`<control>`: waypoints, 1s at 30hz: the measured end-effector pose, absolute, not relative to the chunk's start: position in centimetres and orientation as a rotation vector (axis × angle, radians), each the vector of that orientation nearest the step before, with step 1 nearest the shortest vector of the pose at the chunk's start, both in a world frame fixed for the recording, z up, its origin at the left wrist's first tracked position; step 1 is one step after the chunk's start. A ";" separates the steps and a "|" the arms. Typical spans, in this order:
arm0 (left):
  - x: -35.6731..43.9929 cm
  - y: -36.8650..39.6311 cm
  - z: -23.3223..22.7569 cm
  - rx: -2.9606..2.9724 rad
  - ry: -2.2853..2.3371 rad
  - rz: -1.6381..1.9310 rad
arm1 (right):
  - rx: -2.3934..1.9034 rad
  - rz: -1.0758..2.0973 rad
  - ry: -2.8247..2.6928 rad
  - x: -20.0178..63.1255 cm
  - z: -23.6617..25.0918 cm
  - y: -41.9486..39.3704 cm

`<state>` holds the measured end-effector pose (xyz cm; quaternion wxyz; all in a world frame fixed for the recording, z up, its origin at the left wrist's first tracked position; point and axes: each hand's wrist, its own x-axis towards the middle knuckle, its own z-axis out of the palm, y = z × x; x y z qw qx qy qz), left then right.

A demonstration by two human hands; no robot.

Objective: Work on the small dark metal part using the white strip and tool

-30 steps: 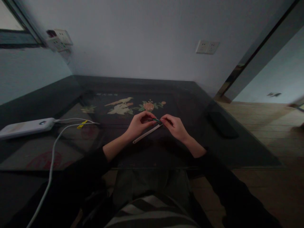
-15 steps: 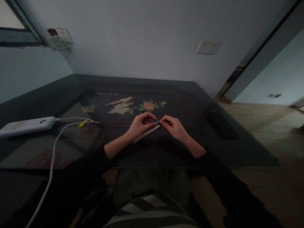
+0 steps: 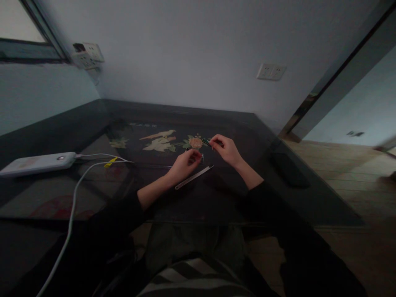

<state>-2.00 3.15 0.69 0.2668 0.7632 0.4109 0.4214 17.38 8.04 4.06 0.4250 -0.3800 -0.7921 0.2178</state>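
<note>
Pinched in the right hand [image 3: 227, 149] grip is a slim dark pen piece [image 3: 207, 142], its long axis roughly level, tip pointing left. Left hand [image 3: 185, 164] pinches a small part I cannot identify. Both hover above the tabletop [image 3: 247, 194], beside a pale stick [image 3: 194, 177] lying diagonally. Judging by this, the parts are separated; rejoining calls for aligning their ends.

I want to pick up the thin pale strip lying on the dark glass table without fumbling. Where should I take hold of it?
Grip the thin pale strip near its near-left end, from the sides, perhaps with the left hand beside it. It lies flat and slanted on the dark glass table, so pinching its long edges likely works better than pressing from above.
</note>
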 end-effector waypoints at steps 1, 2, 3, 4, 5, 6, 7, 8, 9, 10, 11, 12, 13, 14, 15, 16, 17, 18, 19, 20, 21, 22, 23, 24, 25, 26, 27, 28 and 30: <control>-1.9 2.9 0.6 2.192 1.122 1.087 | -0.959 0.529 -2.040 17.1 4.0 9.2; -1.8 2.6 0.5 2.320 1.121 1.027 | -0.982 0.519 -2.108 16.7 3.8 10.3; -1.7 2.3 0.4 2.432 1.114 0.965 | -1.023 0.506 -2.168 16.3 3.5 11.2; -1.6 2.0 0.3 2.521 1.109 0.901 | -1.069 0.494 -2.206 16.0 3.0 12.1; -1.5 1.7 0.1 2.585 1.114 0.837 | -1.102 0.488 -2.238 15.7 2.5 12.8; -1.4 1.5 0.0 2.637 1.129 0.779 | -1.121 0.493 -2.275 15.6 1.9 13.3; -1.2 1.3 -0.2 2.678 1.148 0.725 | -1.131 0.492 -2.300 15.5 1.4 13.7; -1.2 1.1 -0.5 2.709 1.170 0.680 | -1.141 0.487 -2.312 15.6 0.9 13.9; -1.1 1.0 -0.7 2.731 1.193 0.642 | -1.146 0.480 -2.316 15.7 0.5 14.1; -1.1 1.0 -0.9 2.744 1.215 0.609 | -1.155 0.472 -2.311 15.8 0.2 14.1; -1.1 1.0 -1.1 2.750 1.235 0.583 | -1.167 0.462 -2.301 15.9 0.0 14.1; -1.2 1.1 -1.3 2.752 1.254 0.562 | -1.180 0.451 -2.292 16.0 -0.1 14.1; -1.2 1.1 -1.4 2.754 1.268 0.547 | -1.196 0.439 -2.285 16.0 -0.3 14.1; -1.3 1.1 -1.5 2.756 1.279 0.538 | -1.207 0.427 -2.284 16.0 -0.4 14.0; -1.3 1.2 -1.6 2.759 1.289 0.532 | -1.213 0.414 -2.289 16.0 -0.5 14.0; -1.3 1.2 -1.5 2.764 1.298 0.527 | -1.215 0.401 -2.295 15.9 -0.6 13.9; -1.4 1.1 -1.5 2.769 1.308 0.521 | -1.215 0.389 -2.299 15.8 -0.6 13.8; -1.4 1.1 -1.4 2.773 1.321 0.513 | -1.216 0.378 -2.299 15.7 -0.7 13.8; -1.4 1.0 -1.4 2.774 1.336 0.503 | -1.219 0.367 -2.297 15.6 -0.8 13.7; -1.4 1.0 -1.3 2.774 1.351 0.492 | -1.222 0.356 -2.293 15.5 -0.9 13.7; -1.4 1.0 -1.3 2.772 1.364 0.480 | -1.224 0.347 -2.292 15.4 -1.0 13.6; -1.4 0.9 -1.3 2.769 1.374 0.467 | -1.222 0.341 -2.297 15.3 -1.1 13.6; -1.4 0.9 -1.4 2.768 1.378 0.457 | -1.216 0.339 -2.306 15.2 -1.2 13.6; -1.4 1.0 -1.4 2.769 1.379 0.448 | -1.209 0.343 -2.315 15.2 -1.3 13.6; -1.4 1.0 -1.6 2.771 1.381 0.441 | -1.203 0.352 -2.322 15.1 -1.4 13.6; -1.4 1.0 -1.7 2.772 1.384 0.439 | -1.202 0.363 -2.324 15.1 -1.5 13.6; -1.4 1.1 -1.8 2.774 1.388 0.439 | -1.201 0.375 -2.325 15.0 -1.6 13.6; -1.4 1.1 -1.8 2.775 1.392 0.442 | -1.201 0.383 -2.323 15.0 -1.6 13.6; -1.4 1.1 -1.9 2.780 1.390 0.453 | -1.199 0.385 -2.320 15.0 -1.7 13.5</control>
